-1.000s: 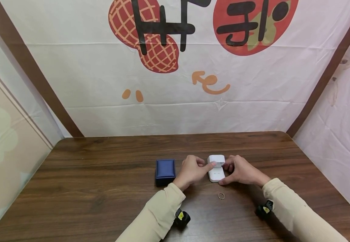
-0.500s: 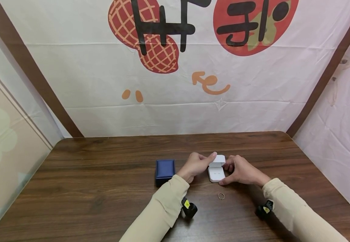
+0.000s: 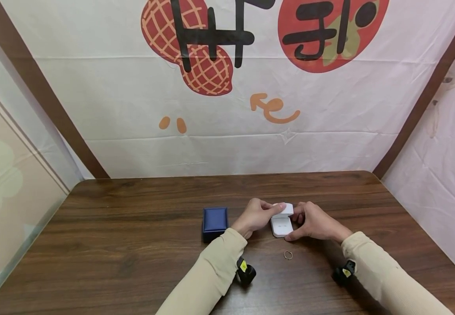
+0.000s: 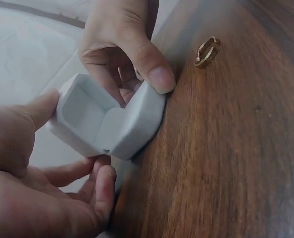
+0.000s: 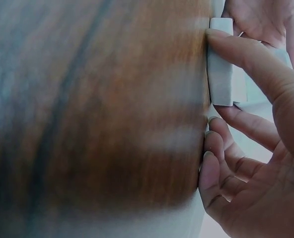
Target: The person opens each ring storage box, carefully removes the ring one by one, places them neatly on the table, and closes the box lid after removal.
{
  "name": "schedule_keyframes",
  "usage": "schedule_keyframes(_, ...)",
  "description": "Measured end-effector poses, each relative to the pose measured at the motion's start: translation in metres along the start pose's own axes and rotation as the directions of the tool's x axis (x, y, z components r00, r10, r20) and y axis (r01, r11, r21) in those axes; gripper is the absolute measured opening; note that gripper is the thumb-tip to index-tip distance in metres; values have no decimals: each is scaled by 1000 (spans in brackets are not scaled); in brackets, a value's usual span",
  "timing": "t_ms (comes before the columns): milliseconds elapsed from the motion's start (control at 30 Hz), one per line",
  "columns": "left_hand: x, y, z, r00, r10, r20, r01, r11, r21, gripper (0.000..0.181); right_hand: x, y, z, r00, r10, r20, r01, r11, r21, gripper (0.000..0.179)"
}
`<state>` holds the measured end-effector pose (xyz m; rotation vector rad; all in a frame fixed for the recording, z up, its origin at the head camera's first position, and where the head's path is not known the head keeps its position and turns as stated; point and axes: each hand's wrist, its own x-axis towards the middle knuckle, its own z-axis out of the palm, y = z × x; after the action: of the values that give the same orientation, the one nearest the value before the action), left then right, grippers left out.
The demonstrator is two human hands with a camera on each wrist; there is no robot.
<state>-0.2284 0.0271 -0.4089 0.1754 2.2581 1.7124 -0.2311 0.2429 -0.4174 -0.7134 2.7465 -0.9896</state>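
Observation:
A small white ring box (image 3: pixel 281 228) stands on the table with its lid raised; in the left wrist view the inside of the lid (image 4: pixel 85 106) shows, pale and hollow. My left hand (image 3: pixel 256 217) holds the lid, thumb at its front edge and fingers behind near the hinge. My right hand (image 3: pixel 317 223) grips the base, thumb on the front corner and fingertips at the far right side. In the right wrist view the base (image 5: pixel 220 64) sits between thumb and index finger. A thin gold ring (image 3: pixel 288 255) lies on the wood in front of the box.
A dark blue box (image 3: pixel 215 224) sits left of my left hand, its lid down. The brown wooden table (image 3: pixel 133 245) meets a white printed cloth (image 3: pixel 227 148) along its back edge.
My left thumb has gone from the front of the white box up to the lid, then the lid has tipped slightly forward and down. The right hand stays on the base.

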Motion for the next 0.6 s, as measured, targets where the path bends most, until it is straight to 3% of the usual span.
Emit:
schedule_keyframes(267, -4, -3, -2, 991, 112, 69, -111, 994, -15, 31, -1, 0, 1, 1000, -25, -5, 25, 1000, -3, 34)
schedule_keyframes(400, -8, -3, -2, 978, 191, 89, -197, 978, 70, 32, -1, 0, 1, 999, -49, 6, 49, 999, 1, 31)
schedule_keyframes(467, -11, -4, -1, 967, 239, 91, -251, 954, 165, 36, -1, 0, 0, 998, -57, 15, 57, 998, 5, 29)
schedule_keyframes(600, -18, -5, 1, 951, 294, 94, -308, 881, 361, 45, -2, -1, -1, 998, -61, 30, 61, 998, 9, 28)
